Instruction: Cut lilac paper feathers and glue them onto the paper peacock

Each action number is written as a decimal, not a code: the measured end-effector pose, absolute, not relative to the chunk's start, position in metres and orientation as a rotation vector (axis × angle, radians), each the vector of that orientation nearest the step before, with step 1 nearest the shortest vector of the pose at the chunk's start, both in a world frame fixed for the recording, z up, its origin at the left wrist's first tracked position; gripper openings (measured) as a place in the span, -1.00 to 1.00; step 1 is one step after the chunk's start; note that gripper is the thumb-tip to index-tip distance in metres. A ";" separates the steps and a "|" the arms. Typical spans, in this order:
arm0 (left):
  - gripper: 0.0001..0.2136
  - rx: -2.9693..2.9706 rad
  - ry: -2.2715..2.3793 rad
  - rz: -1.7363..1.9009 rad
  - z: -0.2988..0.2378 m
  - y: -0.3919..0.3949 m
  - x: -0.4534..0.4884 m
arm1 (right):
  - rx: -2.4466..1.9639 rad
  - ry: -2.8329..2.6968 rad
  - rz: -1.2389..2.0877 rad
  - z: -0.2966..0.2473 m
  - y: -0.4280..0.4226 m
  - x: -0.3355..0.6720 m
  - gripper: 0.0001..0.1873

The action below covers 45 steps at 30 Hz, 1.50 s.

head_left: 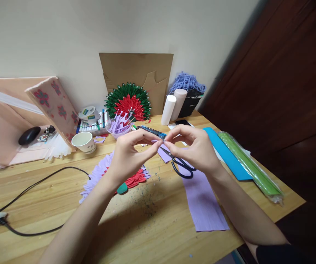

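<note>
My left hand [127,152] and my right hand [195,146] meet above the middle of the table. Each has thumb and forefinger pinched together on a small purple paper piece [155,141], which the fingertips mostly cover. Below my right hand lie black-handled scissors [184,164], resting partly on a long purple crepe paper strip [206,209]. Under my left forearm, a layered paper fan of purple and red petals [97,176] is flat on the wood, with a green paper piece [122,188] at its near edge.
A paper cup [84,143] and a clear bowl of purple scraps [119,128] stand behind. A green-and-red fan [130,99] leans on cardboard [135,68]. White cylinders [169,110], a blue sheet [226,154] and a wrapped green roll [248,165] are rightward. A black cable [36,185] crosses the left.
</note>
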<state>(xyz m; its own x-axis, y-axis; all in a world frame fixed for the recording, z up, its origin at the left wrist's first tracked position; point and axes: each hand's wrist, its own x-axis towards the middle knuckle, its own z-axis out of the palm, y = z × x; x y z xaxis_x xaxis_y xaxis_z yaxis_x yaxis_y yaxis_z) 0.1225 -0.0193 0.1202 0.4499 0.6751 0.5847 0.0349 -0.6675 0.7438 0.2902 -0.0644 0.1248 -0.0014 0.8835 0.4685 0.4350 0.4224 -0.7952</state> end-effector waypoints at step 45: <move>-0.91 2.197 0.554 1.261 0.120 -0.017 0.122 | -1.183 -1.680 0.337 0.128 -0.069 0.292 -0.98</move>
<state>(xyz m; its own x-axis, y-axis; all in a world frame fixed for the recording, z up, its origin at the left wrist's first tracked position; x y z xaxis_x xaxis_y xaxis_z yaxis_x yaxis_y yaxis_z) 0.1224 -0.0171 0.1198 0.4775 0.5888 0.6521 0.0820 -0.7688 0.6342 0.2922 -0.0691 0.1282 -0.0084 0.8240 0.5665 0.5418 0.4799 -0.6900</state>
